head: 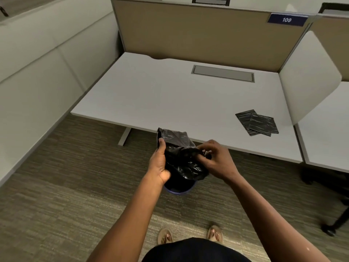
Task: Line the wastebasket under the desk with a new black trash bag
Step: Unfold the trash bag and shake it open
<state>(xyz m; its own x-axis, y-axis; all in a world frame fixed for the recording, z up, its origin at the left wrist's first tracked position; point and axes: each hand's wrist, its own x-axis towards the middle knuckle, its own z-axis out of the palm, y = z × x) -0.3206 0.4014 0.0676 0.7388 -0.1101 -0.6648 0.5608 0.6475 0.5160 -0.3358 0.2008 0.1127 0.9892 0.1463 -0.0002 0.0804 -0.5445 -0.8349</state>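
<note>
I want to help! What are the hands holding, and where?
Black trash bag: left hand grips its left edge, right hand pinches its right edge.

We see only a thin blue arc of the wastebasket [179, 190] below the black trash bag [181, 156]; the bag and our left hand [160, 161] cover the rest of it, so we cannot tell its depth or contents. Our right hand [215, 159] curls its fingertips into the crumpled plastic, where they vanish. The bag's mouth is lost in folds. Of the two folded bags [257, 122] on the desk [170, 95], the lower lies partly beneath the upper. A dark chair base [332, 222] is cut off at the right edge. Our torso and arms run off the bottom edge.
</note>
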